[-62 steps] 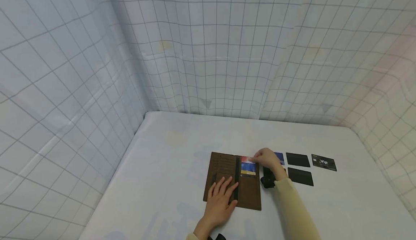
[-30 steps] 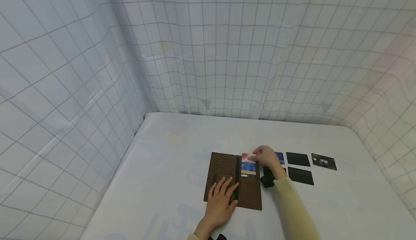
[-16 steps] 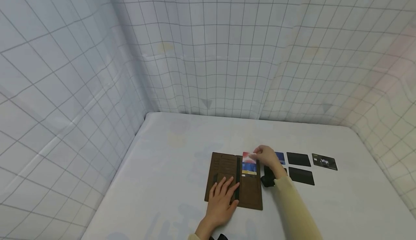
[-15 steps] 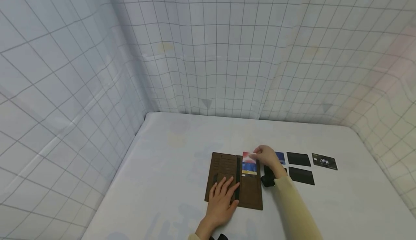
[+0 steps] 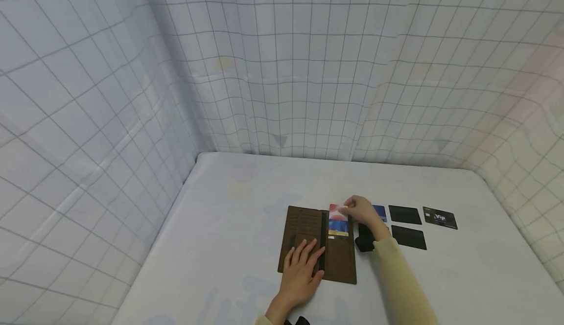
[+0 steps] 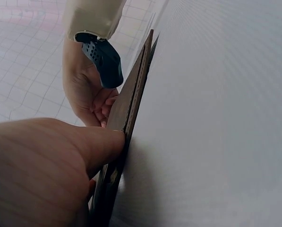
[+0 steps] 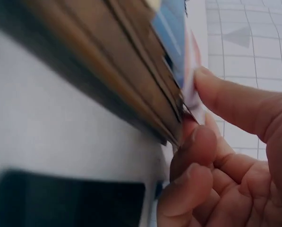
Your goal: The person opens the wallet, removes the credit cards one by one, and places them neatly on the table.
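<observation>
Wallet [image 5: 339,261], brown, spread flat: how does it lie to the grip?
– Below and left of it. The right hand [image 5: 362,211] pinches a red-and-white card [image 5: 334,214], thumb and fingers together, at the wallet's top edge; the left hand [image 5: 297,281] lies, fingers spread, on its left panel.
– Legible writing?
– "Vip", on a black card [image 5: 440,218] well right of the grip.
– Right-wrist view?
– Wallet layers edge-on and curled fingers opposite the thumb, hidden from the head view.
</observation>
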Action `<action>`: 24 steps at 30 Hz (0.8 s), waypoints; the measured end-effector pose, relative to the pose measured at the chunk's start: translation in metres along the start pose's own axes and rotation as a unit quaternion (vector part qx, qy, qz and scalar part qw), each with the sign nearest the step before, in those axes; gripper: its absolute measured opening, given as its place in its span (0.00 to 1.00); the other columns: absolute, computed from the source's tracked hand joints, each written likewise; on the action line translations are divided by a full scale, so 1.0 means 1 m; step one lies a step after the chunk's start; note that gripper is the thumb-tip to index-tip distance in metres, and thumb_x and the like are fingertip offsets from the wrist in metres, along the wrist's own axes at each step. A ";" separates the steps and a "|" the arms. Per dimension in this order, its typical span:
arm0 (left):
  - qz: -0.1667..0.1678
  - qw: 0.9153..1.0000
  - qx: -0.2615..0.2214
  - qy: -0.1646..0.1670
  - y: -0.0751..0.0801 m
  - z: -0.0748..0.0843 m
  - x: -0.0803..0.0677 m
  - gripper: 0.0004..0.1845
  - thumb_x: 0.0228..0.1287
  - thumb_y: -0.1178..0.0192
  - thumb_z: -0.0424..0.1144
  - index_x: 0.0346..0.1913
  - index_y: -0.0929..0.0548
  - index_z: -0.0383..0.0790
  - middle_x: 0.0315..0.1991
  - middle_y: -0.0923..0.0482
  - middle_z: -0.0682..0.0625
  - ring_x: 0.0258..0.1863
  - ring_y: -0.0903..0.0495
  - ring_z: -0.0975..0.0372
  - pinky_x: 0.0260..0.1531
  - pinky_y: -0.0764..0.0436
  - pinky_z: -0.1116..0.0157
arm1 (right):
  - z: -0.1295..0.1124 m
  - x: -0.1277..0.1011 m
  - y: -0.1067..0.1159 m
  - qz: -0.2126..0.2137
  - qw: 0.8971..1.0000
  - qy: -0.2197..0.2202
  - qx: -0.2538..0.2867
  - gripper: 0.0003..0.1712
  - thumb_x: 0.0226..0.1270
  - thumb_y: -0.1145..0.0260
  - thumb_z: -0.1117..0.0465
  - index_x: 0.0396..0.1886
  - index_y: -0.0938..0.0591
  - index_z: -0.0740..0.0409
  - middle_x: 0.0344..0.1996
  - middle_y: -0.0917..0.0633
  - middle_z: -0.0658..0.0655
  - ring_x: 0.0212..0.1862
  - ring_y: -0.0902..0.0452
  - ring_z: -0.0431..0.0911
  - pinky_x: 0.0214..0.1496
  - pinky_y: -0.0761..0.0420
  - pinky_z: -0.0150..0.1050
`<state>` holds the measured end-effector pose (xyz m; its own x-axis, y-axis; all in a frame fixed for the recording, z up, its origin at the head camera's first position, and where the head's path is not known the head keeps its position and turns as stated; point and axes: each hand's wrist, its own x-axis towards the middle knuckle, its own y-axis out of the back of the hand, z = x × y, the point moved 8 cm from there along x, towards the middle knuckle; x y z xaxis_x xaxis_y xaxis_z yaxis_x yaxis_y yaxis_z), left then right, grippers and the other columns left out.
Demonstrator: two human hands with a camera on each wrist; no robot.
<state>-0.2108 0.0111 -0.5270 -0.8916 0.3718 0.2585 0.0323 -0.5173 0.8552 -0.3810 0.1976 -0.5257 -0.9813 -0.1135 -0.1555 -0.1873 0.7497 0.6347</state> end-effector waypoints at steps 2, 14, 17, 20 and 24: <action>0.002 1.000 0.001 -0.001 0.000 0.000 0.000 0.25 0.67 0.46 0.46 0.66 0.29 0.48 0.69 0.39 0.49 0.69 0.47 0.52 0.62 0.47 0.46 | 0.000 0.002 0.001 -0.004 1.000 0.008 -0.004 0.18 0.60 0.32 0.57 0.42 0.20 0.68 0.30 0.21 0.57 0.29 0.25 0.47 0.30 0.22 0.40; 0.012 1.000 0.006 -0.003 -0.001 -0.001 0.004 0.24 0.68 0.47 0.46 0.66 0.29 0.48 0.68 0.39 0.49 0.69 0.47 0.52 0.61 0.47 0.46 | -0.001 0.006 0.005 0.021 1.000 0.016 -0.017 0.18 0.60 0.32 0.57 0.42 0.19 0.66 0.32 0.20 0.57 0.31 0.26 0.47 0.31 0.23 0.41; 0.010 1.000 0.007 -0.002 -0.001 -0.001 0.004 0.24 0.68 0.47 0.46 0.66 0.29 0.48 0.68 0.39 0.49 0.69 0.47 0.52 0.61 0.47 0.46 | 0.000 0.005 0.007 0.026 1.000 0.003 -0.010 0.17 0.60 0.32 0.56 0.42 0.19 0.65 0.34 0.19 0.59 0.30 0.25 0.48 0.31 0.22 0.41; 0.006 1.000 0.006 -0.001 -0.001 0.000 0.004 0.24 0.67 0.47 0.45 0.66 0.29 0.48 0.68 0.39 0.49 0.69 0.47 0.52 0.62 0.46 0.46 | 0.001 0.005 0.008 0.028 1.000 -0.007 -0.008 0.18 0.60 0.32 0.55 0.43 0.19 0.64 0.37 0.19 0.61 0.30 0.24 0.48 0.31 0.22 0.41; 0.002 1.000 0.004 0.002 0.000 0.001 0.004 0.24 0.67 0.47 0.45 0.66 0.29 0.48 0.68 0.39 0.49 0.69 0.46 0.51 0.62 0.46 0.46 | 0.001 0.004 0.008 0.029 0.999 -0.015 -0.012 0.18 0.60 0.32 0.55 0.43 0.20 0.63 0.38 0.18 0.62 0.29 0.23 0.48 0.31 0.21 0.41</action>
<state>-0.2141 0.0130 -0.5257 -0.8929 0.3673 0.2606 0.0395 -0.5126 0.8577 -0.3862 0.2043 -0.5219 -0.9888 -0.0500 -0.1409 -0.1315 0.7391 0.6606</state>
